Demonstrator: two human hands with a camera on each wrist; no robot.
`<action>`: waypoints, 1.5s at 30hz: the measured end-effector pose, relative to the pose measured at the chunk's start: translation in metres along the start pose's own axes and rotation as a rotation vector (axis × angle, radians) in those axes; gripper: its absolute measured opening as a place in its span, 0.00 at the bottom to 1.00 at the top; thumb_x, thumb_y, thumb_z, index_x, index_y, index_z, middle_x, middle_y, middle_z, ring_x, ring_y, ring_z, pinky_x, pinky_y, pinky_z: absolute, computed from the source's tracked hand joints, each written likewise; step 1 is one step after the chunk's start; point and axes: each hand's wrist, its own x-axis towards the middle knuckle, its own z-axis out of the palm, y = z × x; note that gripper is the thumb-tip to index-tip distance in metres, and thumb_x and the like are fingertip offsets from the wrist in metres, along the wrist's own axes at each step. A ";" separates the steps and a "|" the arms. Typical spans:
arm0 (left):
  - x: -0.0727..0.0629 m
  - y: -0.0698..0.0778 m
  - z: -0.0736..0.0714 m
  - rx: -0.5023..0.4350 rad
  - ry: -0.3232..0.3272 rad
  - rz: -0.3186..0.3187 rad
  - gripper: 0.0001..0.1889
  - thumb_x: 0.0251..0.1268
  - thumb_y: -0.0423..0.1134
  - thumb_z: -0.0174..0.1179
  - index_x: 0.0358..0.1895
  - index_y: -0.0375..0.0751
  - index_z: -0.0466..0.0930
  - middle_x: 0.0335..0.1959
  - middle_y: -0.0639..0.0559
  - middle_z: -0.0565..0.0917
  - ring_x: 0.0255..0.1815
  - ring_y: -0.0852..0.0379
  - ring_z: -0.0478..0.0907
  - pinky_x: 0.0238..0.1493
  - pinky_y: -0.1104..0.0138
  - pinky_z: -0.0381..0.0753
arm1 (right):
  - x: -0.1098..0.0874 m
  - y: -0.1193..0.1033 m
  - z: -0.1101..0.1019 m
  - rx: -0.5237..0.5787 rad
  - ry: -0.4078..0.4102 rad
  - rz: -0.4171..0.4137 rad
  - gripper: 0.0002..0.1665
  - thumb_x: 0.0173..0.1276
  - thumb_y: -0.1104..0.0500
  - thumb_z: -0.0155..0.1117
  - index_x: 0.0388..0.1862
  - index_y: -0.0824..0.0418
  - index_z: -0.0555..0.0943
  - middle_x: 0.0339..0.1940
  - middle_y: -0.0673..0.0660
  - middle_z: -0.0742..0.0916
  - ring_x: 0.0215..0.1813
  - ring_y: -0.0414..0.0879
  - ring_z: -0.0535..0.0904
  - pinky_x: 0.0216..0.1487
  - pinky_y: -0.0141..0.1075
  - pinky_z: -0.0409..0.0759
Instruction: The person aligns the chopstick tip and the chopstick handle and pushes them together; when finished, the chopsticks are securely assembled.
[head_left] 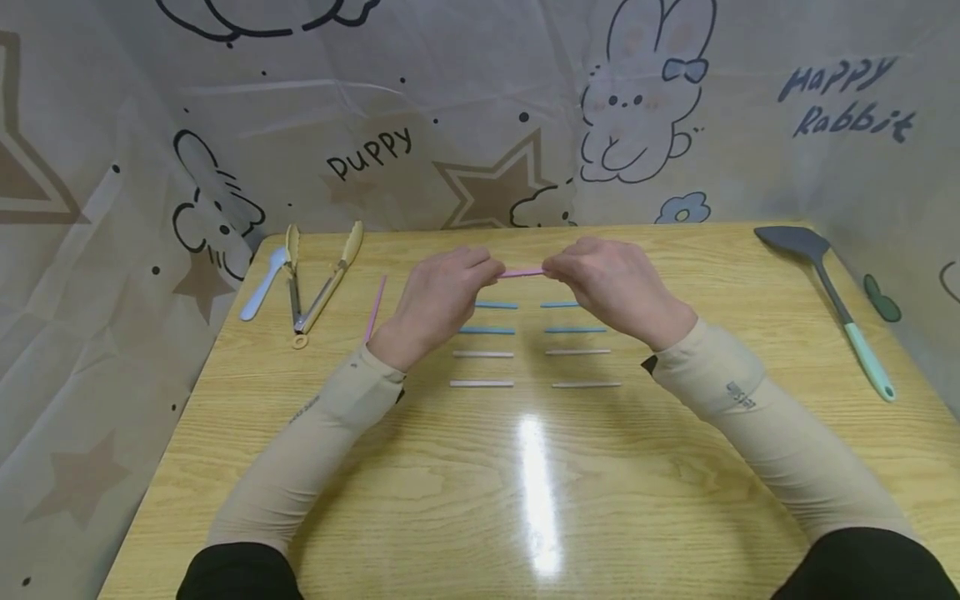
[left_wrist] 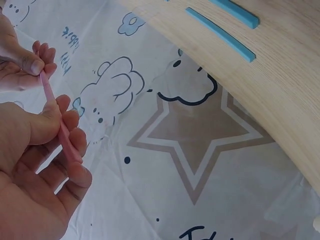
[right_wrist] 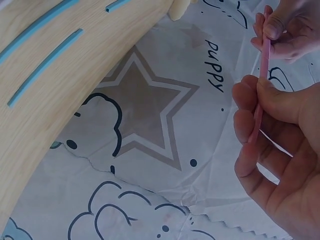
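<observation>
Between both hands, raised above the far part of the table, runs a thin pink stick (head_left: 522,272). My left hand (head_left: 444,296) pinches its left part between thumb and fingers, and the stick's end shows past the fingers in the left wrist view. The right part is pinched by my right hand (head_left: 618,287). Below the hands lie two columns of short sticks: blue sticks (head_left: 487,331) farther back, white sticks (head_left: 482,384) nearer. Another pink stick (head_left: 376,307) rests beside my left wrist, partly hidden by it.
At the table's back left lie a light blue spoon (head_left: 262,287) and spread tongs (head_left: 326,292). A dark spatula (head_left: 832,283) with a mint handle lies on the right. A printed cloth (head_left: 465,100) stands behind the wooden table (head_left: 420,500).
</observation>
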 end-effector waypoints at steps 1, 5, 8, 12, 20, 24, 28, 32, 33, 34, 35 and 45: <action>0.000 0.000 0.000 0.003 -0.001 -0.001 0.06 0.70 0.34 0.61 0.44 0.42 0.86 0.38 0.53 0.84 0.34 0.57 0.80 0.23 0.69 0.75 | 0.000 0.000 0.000 0.002 0.004 -0.001 0.05 0.67 0.63 0.69 0.39 0.62 0.88 0.25 0.53 0.86 0.25 0.47 0.81 0.21 0.38 0.77; 0.000 0.000 -0.002 -0.006 -0.013 -0.009 0.05 0.68 0.32 0.63 0.42 0.42 0.87 0.35 0.53 0.83 0.29 0.59 0.78 0.20 0.69 0.74 | 0.002 -0.002 0.000 0.004 0.024 -0.018 0.05 0.65 0.64 0.70 0.39 0.62 0.89 0.25 0.53 0.85 0.24 0.47 0.80 0.18 0.38 0.75; -0.001 0.000 -0.003 -0.022 -0.020 -0.009 0.05 0.67 0.29 0.63 0.40 0.41 0.87 0.32 0.53 0.82 0.25 0.60 0.75 0.19 0.69 0.72 | 0.003 -0.002 0.001 0.007 0.035 -0.032 0.04 0.64 0.64 0.70 0.38 0.61 0.89 0.24 0.52 0.85 0.23 0.46 0.79 0.17 0.38 0.74; -0.001 -0.001 -0.003 -0.050 -0.024 -0.004 0.06 0.66 0.28 0.63 0.40 0.40 0.87 0.32 0.52 0.81 0.25 0.60 0.75 0.19 0.69 0.72 | 0.004 -0.002 0.002 0.012 0.050 -0.037 0.04 0.64 0.65 0.71 0.37 0.62 0.89 0.22 0.52 0.83 0.20 0.44 0.76 0.16 0.37 0.72; -0.002 -0.001 -0.003 -0.083 -0.015 0.014 0.08 0.64 0.24 0.61 0.40 0.37 0.87 0.32 0.50 0.82 0.25 0.59 0.75 0.22 0.69 0.73 | 0.004 -0.004 0.004 0.013 0.079 -0.050 0.02 0.63 0.65 0.71 0.35 0.62 0.89 0.17 0.51 0.78 0.16 0.42 0.67 0.14 0.34 0.66; -0.002 -0.002 -0.001 -0.084 -0.009 0.029 0.09 0.63 0.21 0.60 0.39 0.37 0.87 0.31 0.50 0.81 0.23 0.59 0.72 0.21 0.70 0.72 | 0.004 -0.005 0.005 0.010 0.077 -0.046 0.02 0.63 0.65 0.71 0.34 0.62 0.88 0.17 0.51 0.79 0.16 0.42 0.68 0.14 0.35 0.66; -0.002 -0.002 0.001 -0.104 0.023 0.047 0.10 0.61 0.19 0.59 0.37 0.35 0.86 0.29 0.50 0.79 0.22 0.60 0.70 0.20 0.70 0.70 | 0.005 -0.005 0.005 -0.002 0.084 -0.043 0.02 0.65 0.64 0.70 0.33 0.63 0.88 0.16 0.52 0.79 0.15 0.43 0.67 0.14 0.35 0.65; -0.004 -0.003 0.003 -0.141 0.059 0.055 0.09 0.60 0.19 0.60 0.37 0.33 0.86 0.28 0.49 0.78 0.22 0.59 0.69 0.21 0.69 0.71 | 0.006 -0.006 0.007 -0.009 0.100 -0.043 0.03 0.65 0.64 0.70 0.33 0.63 0.88 0.16 0.52 0.80 0.15 0.43 0.67 0.14 0.34 0.65; -0.005 -0.003 0.004 -0.150 0.066 0.054 0.08 0.60 0.20 0.60 0.37 0.33 0.86 0.28 0.49 0.77 0.22 0.59 0.69 0.22 0.69 0.71 | 0.006 -0.007 0.007 -0.009 0.106 -0.043 0.03 0.65 0.64 0.70 0.33 0.63 0.88 0.16 0.52 0.80 0.15 0.43 0.67 0.14 0.34 0.65; -0.005 -0.003 0.004 -0.158 0.071 0.052 0.08 0.60 0.20 0.61 0.37 0.32 0.86 0.28 0.49 0.78 0.22 0.59 0.70 0.23 0.69 0.72 | 0.007 -0.007 0.008 -0.006 0.110 -0.045 0.03 0.65 0.64 0.70 0.33 0.63 0.88 0.16 0.52 0.80 0.15 0.43 0.68 0.14 0.34 0.65; -0.006 -0.004 0.005 -0.164 0.076 0.049 0.08 0.59 0.20 0.61 0.38 0.32 0.86 0.28 0.49 0.78 0.22 0.59 0.70 0.23 0.69 0.73 | 0.007 -0.007 0.008 -0.006 0.115 -0.046 0.03 0.65 0.64 0.70 0.33 0.63 0.88 0.16 0.52 0.80 0.15 0.43 0.68 0.14 0.34 0.65; -0.011 -0.005 0.007 -0.201 0.049 0.035 0.07 0.61 0.21 0.61 0.40 0.31 0.86 0.30 0.48 0.79 0.24 0.58 0.73 0.28 0.69 0.76 | 0.007 -0.006 0.013 0.011 0.115 -0.080 0.02 0.64 0.67 0.70 0.33 0.62 0.88 0.17 0.52 0.82 0.16 0.43 0.70 0.15 0.35 0.67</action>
